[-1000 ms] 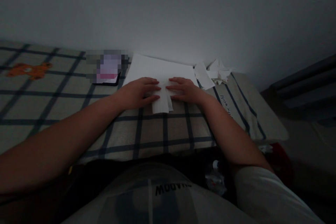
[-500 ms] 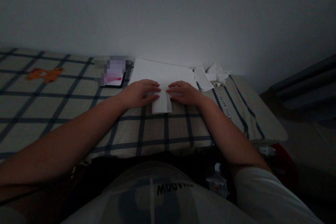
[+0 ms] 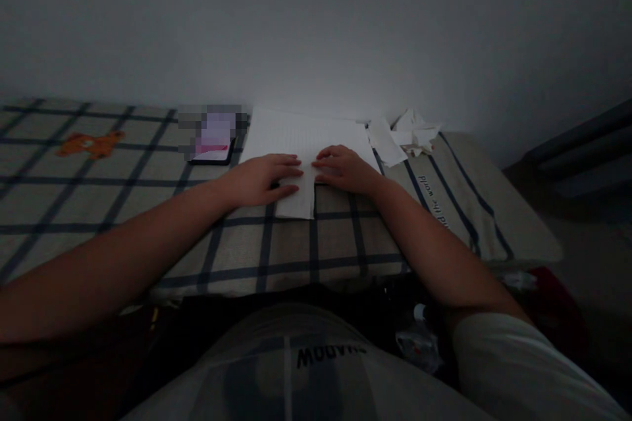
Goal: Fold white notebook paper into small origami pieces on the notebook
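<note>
A folded strip of white paper (image 3: 299, 205) lies near the front of larger white lined sheets (image 3: 291, 125), its lower end on the checked cloth. My left hand (image 3: 264, 177) rests over the strip's left side, its fingers stretched to the right and the thumb apart. At the strip's right edge, my right hand (image 3: 348, 170) lies palm down with slightly bent fingers, the fingertips touching the paper. Both hands look open, pressing on the paper rather than gripping it. The fingers cover part of the strip's upper portion.
Left of the sheets lies a phone (image 3: 213, 145) with a lit, partly blurred screen. Farther left is an orange bear-shaped piece (image 3: 91, 143). Crumpled paper (image 3: 415, 133) and a paper strip (image 3: 386, 143) sit at right. A wall (image 3: 316, 33) rises behind; below is a plastic bottle (image 3: 419, 342).
The strip's lower end has shifted left and its raised right corner now lies flatter. My left hand has moved slightly down; my right fingertips remain by the right edge. The view has shifted slightly.
</note>
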Action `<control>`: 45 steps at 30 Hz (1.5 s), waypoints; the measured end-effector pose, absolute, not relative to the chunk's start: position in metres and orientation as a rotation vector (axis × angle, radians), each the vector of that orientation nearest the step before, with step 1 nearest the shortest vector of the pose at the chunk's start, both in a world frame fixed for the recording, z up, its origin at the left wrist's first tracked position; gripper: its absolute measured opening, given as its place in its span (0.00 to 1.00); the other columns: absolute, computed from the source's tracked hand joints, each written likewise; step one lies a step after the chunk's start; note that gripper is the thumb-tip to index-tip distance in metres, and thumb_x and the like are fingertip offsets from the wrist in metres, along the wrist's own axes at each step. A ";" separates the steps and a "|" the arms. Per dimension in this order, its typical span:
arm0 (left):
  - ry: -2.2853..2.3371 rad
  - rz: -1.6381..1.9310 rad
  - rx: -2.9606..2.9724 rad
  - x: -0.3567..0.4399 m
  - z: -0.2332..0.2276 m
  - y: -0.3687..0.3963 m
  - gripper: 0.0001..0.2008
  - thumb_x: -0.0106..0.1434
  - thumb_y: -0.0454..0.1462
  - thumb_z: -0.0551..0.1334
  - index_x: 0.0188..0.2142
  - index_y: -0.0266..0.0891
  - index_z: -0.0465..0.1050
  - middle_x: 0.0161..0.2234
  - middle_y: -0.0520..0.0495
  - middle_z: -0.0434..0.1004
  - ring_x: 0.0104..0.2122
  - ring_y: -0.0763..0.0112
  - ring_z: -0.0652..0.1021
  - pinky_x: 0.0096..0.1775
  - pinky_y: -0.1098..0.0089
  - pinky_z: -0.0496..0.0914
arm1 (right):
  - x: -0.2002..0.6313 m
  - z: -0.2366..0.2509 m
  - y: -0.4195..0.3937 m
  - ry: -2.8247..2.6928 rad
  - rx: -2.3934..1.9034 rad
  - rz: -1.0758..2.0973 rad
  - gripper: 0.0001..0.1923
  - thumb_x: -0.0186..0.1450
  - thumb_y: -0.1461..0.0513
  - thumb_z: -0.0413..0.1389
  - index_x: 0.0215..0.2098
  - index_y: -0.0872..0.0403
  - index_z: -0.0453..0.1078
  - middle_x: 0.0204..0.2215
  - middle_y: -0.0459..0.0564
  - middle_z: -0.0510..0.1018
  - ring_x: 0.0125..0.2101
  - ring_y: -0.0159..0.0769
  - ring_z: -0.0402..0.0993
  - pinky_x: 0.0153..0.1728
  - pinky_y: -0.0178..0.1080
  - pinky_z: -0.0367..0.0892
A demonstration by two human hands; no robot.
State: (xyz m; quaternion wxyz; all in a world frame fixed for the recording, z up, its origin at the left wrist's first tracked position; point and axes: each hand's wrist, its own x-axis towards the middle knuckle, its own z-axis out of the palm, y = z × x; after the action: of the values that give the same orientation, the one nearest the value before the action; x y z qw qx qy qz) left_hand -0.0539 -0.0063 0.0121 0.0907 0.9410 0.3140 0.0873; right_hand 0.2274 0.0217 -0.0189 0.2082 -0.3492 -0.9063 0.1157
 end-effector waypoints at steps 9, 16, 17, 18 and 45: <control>0.902 0.188 2.955 -0.048 0.012 -0.003 0.28 0.74 0.50 0.52 0.62 0.36 0.75 0.63 0.35 0.75 0.62 0.53 0.75 0.62 0.55 0.68 | 0.227 -0.017 0.023 -2.536 -0.989 0.328 0.19 0.68 0.53 0.62 0.53 0.54 0.79 0.55 0.60 0.78 0.56 0.51 0.72 0.60 0.54 0.67; 0.880 0.315 2.965 -0.048 0.001 -0.009 0.27 0.75 0.50 0.51 0.63 0.38 0.74 0.63 0.37 0.75 0.63 0.53 0.74 0.64 0.54 0.66 | 0.228 -0.015 0.020 -2.511 -0.987 0.391 0.19 0.68 0.53 0.62 0.54 0.51 0.80 0.54 0.58 0.78 0.55 0.52 0.72 0.60 0.57 0.66; 0.874 0.317 2.959 -0.048 0.000 -0.010 0.27 0.75 0.50 0.51 0.63 0.37 0.74 0.64 0.36 0.74 0.63 0.53 0.73 0.64 0.54 0.66 | 0.228 -0.015 0.020 -2.506 -0.992 0.402 0.19 0.68 0.54 0.62 0.54 0.51 0.80 0.54 0.57 0.78 0.55 0.52 0.72 0.60 0.57 0.66; 0.872 0.317 2.953 -0.047 0.000 -0.010 0.28 0.75 0.50 0.51 0.63 0.36 0.73 0.64 0.36 0.74 0.63 0.52 0.73 0.64 0.53 0.66 | 0.228 -0.015 0.019 -2.502 -0.997 0.410 0.18 0.68 0.54 0.62 0.54 0.50 0.80 0.54 0.57 0.78 0.55 0.52 0.72 0.60 0.57 0.66; 0.908 0.288 2.893 -0.047 0.000 -0.011 0.29 0.76 0.50 0.51 0.65 0.36 0.71 0.66 0.36 0.71 0.66 0.53 0.71 0.67 0.55 0.62 | 0.231 -0.014 0.019 -2.502 -0.964 0.431 0.17 0.72 0.56 0.55 0.54 0.49 0.80 0.52 0.55 0.79 0.54 0.48 0.72 0.58 0.54 0.66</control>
State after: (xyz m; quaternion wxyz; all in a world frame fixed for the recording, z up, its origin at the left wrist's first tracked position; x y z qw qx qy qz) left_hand -0.0469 -0.0106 0.0002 0.0477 0.9487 0.2978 0.0944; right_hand 0.2308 0.0194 -0.0135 0.2113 -0.3469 -0.9005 0.1553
